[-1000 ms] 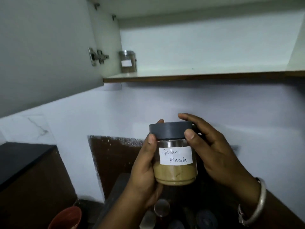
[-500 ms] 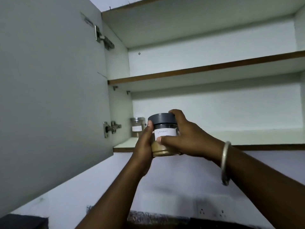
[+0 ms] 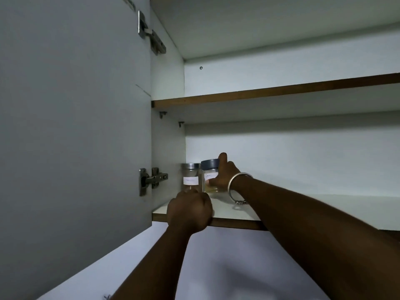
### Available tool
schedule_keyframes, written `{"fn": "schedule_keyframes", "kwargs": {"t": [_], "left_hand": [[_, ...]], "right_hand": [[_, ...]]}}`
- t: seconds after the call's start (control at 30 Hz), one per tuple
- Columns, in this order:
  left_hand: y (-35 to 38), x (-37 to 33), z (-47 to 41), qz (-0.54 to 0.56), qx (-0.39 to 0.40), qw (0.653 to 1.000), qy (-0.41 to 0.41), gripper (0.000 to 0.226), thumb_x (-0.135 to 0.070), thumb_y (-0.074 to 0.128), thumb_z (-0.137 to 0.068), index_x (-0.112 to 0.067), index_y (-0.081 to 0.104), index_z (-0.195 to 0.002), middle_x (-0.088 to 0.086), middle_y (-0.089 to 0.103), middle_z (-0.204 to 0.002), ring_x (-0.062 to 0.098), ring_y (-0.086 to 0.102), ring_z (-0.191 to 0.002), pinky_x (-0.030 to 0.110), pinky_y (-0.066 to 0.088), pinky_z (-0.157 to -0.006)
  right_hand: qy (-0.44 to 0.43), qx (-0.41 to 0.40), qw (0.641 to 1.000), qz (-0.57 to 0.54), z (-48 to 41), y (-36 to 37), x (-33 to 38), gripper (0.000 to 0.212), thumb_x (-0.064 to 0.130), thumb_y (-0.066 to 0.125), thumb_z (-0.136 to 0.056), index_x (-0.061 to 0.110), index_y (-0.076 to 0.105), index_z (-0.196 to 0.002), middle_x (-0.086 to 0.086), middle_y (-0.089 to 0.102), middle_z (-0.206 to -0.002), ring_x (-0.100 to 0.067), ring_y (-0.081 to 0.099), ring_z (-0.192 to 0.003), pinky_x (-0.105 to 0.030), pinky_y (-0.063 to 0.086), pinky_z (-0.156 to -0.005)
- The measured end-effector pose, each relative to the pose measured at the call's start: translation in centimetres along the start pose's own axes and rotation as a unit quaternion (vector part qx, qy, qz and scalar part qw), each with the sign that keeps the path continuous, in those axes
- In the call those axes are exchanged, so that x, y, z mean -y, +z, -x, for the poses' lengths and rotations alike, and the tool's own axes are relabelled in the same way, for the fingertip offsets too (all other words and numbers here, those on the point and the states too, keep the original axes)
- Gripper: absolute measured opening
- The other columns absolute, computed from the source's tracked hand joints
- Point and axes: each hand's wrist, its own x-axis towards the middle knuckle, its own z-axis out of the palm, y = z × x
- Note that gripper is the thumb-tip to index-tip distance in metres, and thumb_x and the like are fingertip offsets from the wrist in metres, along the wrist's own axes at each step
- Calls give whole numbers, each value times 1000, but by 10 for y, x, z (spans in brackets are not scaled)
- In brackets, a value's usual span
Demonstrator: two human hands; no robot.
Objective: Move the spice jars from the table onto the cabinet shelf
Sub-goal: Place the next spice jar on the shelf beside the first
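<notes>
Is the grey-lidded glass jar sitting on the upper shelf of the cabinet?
No, the grey-lidded glass jar stands on the lower white shelf, beside the steel-lidded glass jar, gripped by the right hand.

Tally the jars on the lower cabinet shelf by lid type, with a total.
Clear glass jar with a silver metal lid: 1
Clear glass jar with a dark grey plastic lid, gripped by the right hand: 1
Total: 2 jars on the white lower shelf

Grey-lidded jar (image 3: 209, 174) now on lower shelf (image 3: 225, 210), left hand (image 3: 190, 210) released
</notes>
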Motion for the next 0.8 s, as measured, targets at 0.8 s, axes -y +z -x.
{"fn": "schedule_keyframes", "kwargs": {"t": [0.8], "left_hand": [[-1, -2, 3, 19, -13, 1000, -8, 38, -42, 40, -94, -26, 74, -93, -2, 72, -98, 24, 64, -93, 32, 40, -67]], "right_hand": [[107, 198, 954, 199, 21, -17, -15, 95, 63, 74, -82, 9, 37, -151, -14, 53, -141, -31, 56, -121, -32, 42, -85]]}}
